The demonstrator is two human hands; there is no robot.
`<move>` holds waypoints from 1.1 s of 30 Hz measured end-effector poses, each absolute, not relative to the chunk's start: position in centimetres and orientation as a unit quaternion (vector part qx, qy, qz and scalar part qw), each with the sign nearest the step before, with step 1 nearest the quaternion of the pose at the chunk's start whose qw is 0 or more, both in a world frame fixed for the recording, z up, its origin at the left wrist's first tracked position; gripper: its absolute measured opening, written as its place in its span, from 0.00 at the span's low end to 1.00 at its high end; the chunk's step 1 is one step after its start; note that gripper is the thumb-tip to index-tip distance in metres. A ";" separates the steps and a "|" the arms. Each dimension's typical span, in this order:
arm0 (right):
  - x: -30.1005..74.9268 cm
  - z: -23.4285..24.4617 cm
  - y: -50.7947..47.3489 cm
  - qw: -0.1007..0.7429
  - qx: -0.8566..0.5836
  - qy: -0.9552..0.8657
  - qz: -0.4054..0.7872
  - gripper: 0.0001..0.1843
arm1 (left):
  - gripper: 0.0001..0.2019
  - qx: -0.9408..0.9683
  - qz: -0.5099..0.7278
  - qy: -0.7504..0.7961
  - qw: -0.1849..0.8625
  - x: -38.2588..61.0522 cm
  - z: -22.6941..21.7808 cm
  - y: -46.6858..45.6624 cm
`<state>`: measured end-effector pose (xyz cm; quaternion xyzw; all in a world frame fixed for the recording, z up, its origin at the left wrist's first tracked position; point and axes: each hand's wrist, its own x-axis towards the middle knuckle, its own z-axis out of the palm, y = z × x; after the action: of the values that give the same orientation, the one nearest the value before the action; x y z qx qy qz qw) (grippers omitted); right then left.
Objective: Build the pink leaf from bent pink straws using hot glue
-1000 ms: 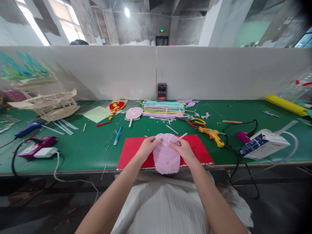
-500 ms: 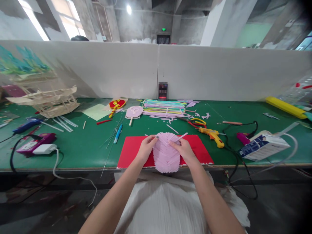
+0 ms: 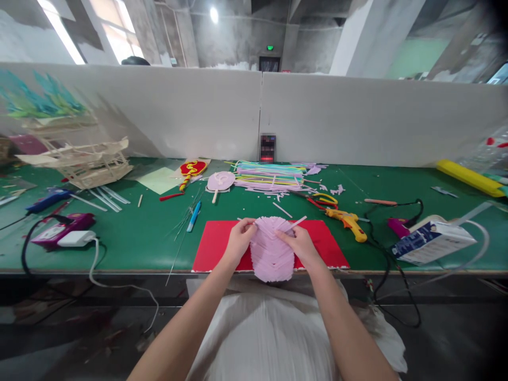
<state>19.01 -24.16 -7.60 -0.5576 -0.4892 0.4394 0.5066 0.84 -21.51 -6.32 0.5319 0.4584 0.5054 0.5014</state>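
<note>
A lilac oval piece (image 3: 273, 251), built of strips laid in a chevron pattern, is held between my two hands over a red board (image 3: 216, 238). My left hand (image 3: 242, 236) pinches its upper left edge. On the upper right, my right hand (image 3: 300, 242) grips the piece, thumb lying on its face. A loose lilac strip (image 3: 299, 221) sticks out past the edge just above the right hand. The fingers behind the piece are hidden.
Behind the board lie bundled coloured stems (image 3: 270, 173), a lilac round fan shape (image 3: 220, 181) and a red-yellow ornament (image 3: 193, 169). A yellow glue gun (image 3: 347, 223), scissors (image 3: 323, 201) and a carton (image 3: 434, 241) stand rightward. A blue pen (image 3: 194, 216) and power strip (image 3: 65, 231) lie left.
The whole view has shifted slightly, so the table things appear a little further right. Both hands keep the same hold on the lilac piece.
</note>
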 end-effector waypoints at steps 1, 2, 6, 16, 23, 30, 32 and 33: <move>19.0 -7.5 -24.2 0.507 -0.556 -0.490 0.439 0.26 | 0.11 0.531 0.506 0.459 0.501 0.9 -6.3 -21.5; 19.0 -7.4 -24.2 0.508 -0.555 -0.490 0.440 0.26 | 0.11 0.531 0.506 0.459 0.501 0.9 -6.2 -21.5; 18.8 -7.1 -24.4 0.514 -0.549 -0.482 0.449 0.25 | 0.12 0.528 0.505 0.462 0.503 0.8 -5.9 -21.7; 18.7 -7.0 -24.4 0.510 -0.550 -0.477 0.458 0.25 | 0.15 0.548 0.468 0.445 0.532 0.8 -6.3 -21.6; 18.9 -7.3 -24.3 0.516 -0.548 -0.487 0.444 0.25 | 0.15 0.552 0.474 0.438 0.528 0.7 -6.5 -21.5; 18.8 -7.2 -24.3 0.510 -0.551 -0.479 0.455 0.25 | 0.16 0.556 0.476 0.412 0.543 0.8 -6.4 -21.6; 18.8 -7.1 -24.4 0.504 -0.545 -0.482 0.465 0.25 | 0.15 0.575 0.464 0.404 0.540 0.8 -6.6 -21.5; 18.8 -7.0 -24.5 0.503 -0.542 -0.483 0.469 0.25 | 0.15 0.586 0.454 0.404 0.535 0.8 -6.7 -21.5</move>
<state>18.77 -24.48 -6.98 -0.5421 -0.4832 0.4692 0.5026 0.80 -21.45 -6.67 0.5864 0.4044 0.4540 0.5352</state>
